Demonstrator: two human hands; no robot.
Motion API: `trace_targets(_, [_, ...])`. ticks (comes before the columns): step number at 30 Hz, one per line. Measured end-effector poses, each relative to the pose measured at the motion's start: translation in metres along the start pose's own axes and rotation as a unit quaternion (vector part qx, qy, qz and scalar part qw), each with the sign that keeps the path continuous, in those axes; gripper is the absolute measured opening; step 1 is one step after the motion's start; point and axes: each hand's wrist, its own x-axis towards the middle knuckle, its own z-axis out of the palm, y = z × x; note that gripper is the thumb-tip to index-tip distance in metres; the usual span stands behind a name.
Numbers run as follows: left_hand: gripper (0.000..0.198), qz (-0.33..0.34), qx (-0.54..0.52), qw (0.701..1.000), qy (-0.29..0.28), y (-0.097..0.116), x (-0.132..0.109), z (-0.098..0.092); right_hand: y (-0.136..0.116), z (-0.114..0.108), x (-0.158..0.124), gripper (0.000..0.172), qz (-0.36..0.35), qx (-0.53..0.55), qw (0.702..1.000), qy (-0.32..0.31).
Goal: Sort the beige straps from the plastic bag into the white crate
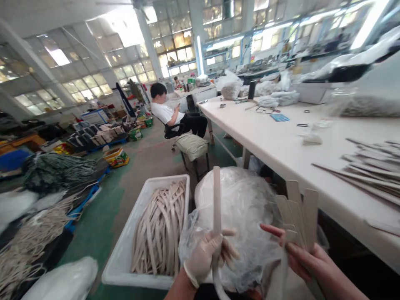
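My left hand (204,254), in a pale glove, grips one long beige strap (217,200) whose upper end stands upright above the fist. In my bare right hand (308,260) a fanned bunch of beige straps (296,212) is pinched, with the ends pointing up and one finger stretched out to the left. Between and behind the hands lies a large clear plastic bag (240,208) with whitish contents I cannot make out. Left of my left hand, a white plastic bin (120,250) holds many loose beige straps (159,229).
A long white table (250,125) runs along the right, with more straps (371,166), glasses (264,110) and plastic bags on it. Beyond the bin, a seated person (168,110) is near a stool with a cushion (191,146). Pallets of bundled material (56,173) stand left.
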Motion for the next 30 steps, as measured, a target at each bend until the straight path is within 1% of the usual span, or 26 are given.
trace_targets(3, [0.049,-0.073,0.025,0.992,-0.1,-0.022,0.001,0.015,-0.018,-0.001,0.008,0.074,0.044,0.102,0.994,-0.012])
trace_targets(5, [0.053,-0.1,0.033,0.983,-0.15,-0.029,0.002,0.023,-0.027,-0.004,0.014,0.081,0.046,0.126,0.991,-0.016])
trace_targets(7, [0.056,-0.12,0.05,0.974,-0.188,-0.032,0.001,0.029,-0.031,-0.006,0.019,0.083,0.044,0.137,0.989,-0.017])
trace_targets(9, [0.058,-0.137,0.073,0.966,-0.207,-0.036,0.0,0.032,-0.029,-0.006,0.024,0.081,0.042,0.147,0.988,-0.007])
trace_targets(13, [0.062,-0.148,0.08,0.964,-0.207,-0.043,0.0,0.03,-0.019,-0.006,0.031,0.078,0.042,0.168,0.984,0.051])
trace_targets(16, [0.067,-0.145,0.085,0.967,-0.192,-0.048,0.001,0.026,-0.015,-0.005,0.032,0.077,0.047,0.176,0.981,0.073])
trace_targets(19, [0.066,-0.139,0.105,0.967,-0.185,-0.049,0.001,0.025,-0.012,-0.004,0.033,0.075,0.055,0.186,0.976,0.099])
trace_targets(21, [0.065,-0.128,0.121,0.967,-0.182,-0.05,0.002,0.025,-0.007,-0.003,0.035,0.07,0.066,0.193,0.972,0.115])
trace_targets(23, [0.065,-0.118,0.128,0.968,-0.179,-0.052,0.002,0.025,-0.001,-0.004,0.037,0.058,0.072,0.201,0.97,0.119])
trace_targets(25, [0.064,-0.117,0.133,0.967,-0.181,-0.054,0.002,0.024,0.003,-0.006,0.037,0.049,0.066,0.207,0.971,0.102])
trace_targets(28, [0.059,-0.135,0.159,0.959,-0.19,-0.056,0.002,0.023,-0.004,-0.009,0.036,0.045,0.045,0.203,0.974,0.089])
trace_targets(30, [0.058,-0.132,0.168,0.961,-0.178,-0.052,0.002,0.025,-0.015,-0.008,0.033,0.048,0.037,0.181,0.978,0.097])
